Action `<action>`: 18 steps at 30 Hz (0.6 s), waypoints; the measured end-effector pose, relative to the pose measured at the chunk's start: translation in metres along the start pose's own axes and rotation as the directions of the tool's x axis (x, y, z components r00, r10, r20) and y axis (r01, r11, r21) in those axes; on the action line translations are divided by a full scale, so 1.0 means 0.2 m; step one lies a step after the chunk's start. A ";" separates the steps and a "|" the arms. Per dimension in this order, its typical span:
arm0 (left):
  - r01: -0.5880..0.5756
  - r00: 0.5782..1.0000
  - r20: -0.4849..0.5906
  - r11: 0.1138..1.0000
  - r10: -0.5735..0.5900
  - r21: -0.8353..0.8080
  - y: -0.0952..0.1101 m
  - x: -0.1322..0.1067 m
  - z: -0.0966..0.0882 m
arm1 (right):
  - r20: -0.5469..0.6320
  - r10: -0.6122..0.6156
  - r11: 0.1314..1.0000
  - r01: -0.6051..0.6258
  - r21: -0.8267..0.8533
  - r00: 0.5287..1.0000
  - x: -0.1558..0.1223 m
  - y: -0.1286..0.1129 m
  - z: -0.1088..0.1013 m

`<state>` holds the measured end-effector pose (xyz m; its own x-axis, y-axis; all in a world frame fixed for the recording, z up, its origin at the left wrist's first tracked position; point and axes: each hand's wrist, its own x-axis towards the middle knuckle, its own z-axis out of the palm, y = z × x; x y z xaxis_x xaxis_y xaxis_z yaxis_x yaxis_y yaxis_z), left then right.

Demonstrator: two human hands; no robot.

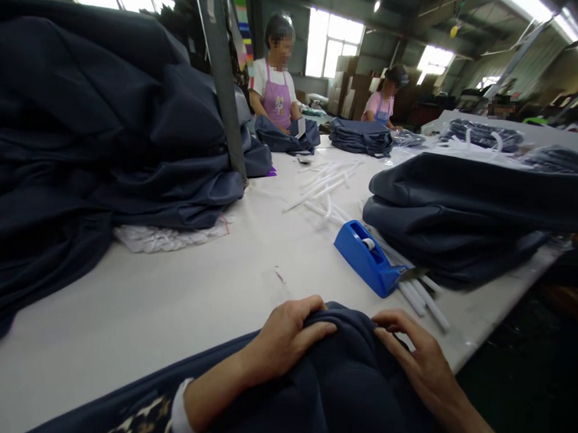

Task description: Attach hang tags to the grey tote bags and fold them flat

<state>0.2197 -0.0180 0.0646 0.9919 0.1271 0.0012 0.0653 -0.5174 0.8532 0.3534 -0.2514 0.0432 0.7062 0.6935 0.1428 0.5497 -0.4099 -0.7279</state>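
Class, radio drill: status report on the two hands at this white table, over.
Left hand, right hand both on dark navy fabric bundle. Blue plastic tape dispenser ahead, beside white plastic strips. Large dark navy fabric stack to the right.

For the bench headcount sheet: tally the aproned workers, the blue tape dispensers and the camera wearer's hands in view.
Workers in aprons: 2 (lilac apron, blue apron)
Blue tape dispensers: 1
Wearer's hands: 2 (left hand, right hand)
Total: 5
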 end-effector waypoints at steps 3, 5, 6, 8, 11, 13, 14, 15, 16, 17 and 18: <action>-0.003 1.000 0.001 0.996 0.003 -0.087 0.03 -0.04 -0.01 | -0.103 -0.167 0.982 0.156 -0.105 0.981 -0.12 0.04 0.02; -0.007 1.000 0.002 0.994 0.007 -0.108 0.05 -0.05 -0.02 | -0.135 -0.229 0.967 0.210 -0.143 0.964 -0.16 0.03 0.02; -0.012 1.000 0.005 0.993 0.013 -0.114 0.07 -0.06 -0.02 | -0.130 -0.234 0.967 0.217 -0.133 0.964 -0.17 0.02 0.02; -0.020 0.999 0.027 0.993 0.024 -0.113 0.09 -0.07 -0.04 | -0.087 -0.188 0.981 0.184 -0.060 0.978 -0.18 -0.01 -0.01; -0.030 0.988 0.147 0.996 0.042 -0.080 0.14 -0.11 -0.09 | 0.064 -0.052 0.995 0.046 0.090 0.997 -0.18 -0.05 -0.09; -0.039 0.966 0.251 0.996 0.057 -0.076 0.17 -0.11 -0.12 | 0.188 0.010 0.989 -0.037 0.145 0.982 -0.18 -0.06 -0.14; -0.045 0.954 0.292 0.995 0.069 -0.088 0.18 -0.11 -0.14 | 0.226 0.023 0.988 -0.057 0.143 0.974 -0.17 -0.07 -0.16; -0.049 0.942 0.325 0.993 0.080 -0.103 0.18 -0.11 -0.14 | 0.233 0.025 0.991 -0.054 0.119 0.972 -0.17 -0.08 -0.17; -0.047 0.932 0.353 0.992 0.086 -0.117 0.19 -0.10 -0.15 | 0.201 0.011 0.997 -0.027 0.076 0.980 -0.16 -0.09 -0.17; -0.044 0.920 0.380 0.991 0.089 -0.126 0.19 -0.10 -0.15 | 0.135 -0.021 1.000 0.018 0.019 0.991 -0.16 -0.10 -0.17; -0.039 0.908 0.409 0.991 0.089 -0.129 0.18 -0.09 -0.14 | 0.060 -0.075 0.996 0.078 -0.046 0.995 -0.16 -0.12 -0.17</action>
<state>0.2002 -0.0154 0.1108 0.9514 -0.2764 -0.1360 0.0118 -0.4085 0.9127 0.3327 -0.2835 0.0779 0.6351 0.7564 0.1567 0.6230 -0.3817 -0.6827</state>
